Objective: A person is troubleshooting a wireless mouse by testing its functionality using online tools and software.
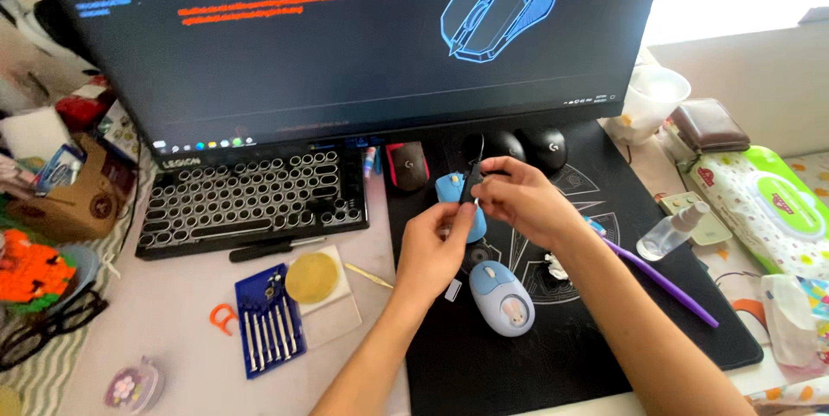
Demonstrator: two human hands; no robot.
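The small black slim tool point(471, 183) sits upright between my two hands, above the black desk mat point(587, 356) and just in front of the wide dark monitor point(345, 36). My right hand point(518, 200) pinches its upper part with fingertips pressed together. My left hand point(436, 248) comes up from below, thumb and forefinger closed on the lower end. Behind the hands lies a light-blue rounded piece point(449, 187), partly hidden. Just below my left hand rests a pale-blue computer mouse with a rabbit picture point(503, 297). Further left lie a blue case of small screwdrivers point(268, 321) and a black round-keyed keyboard point(255, 196).
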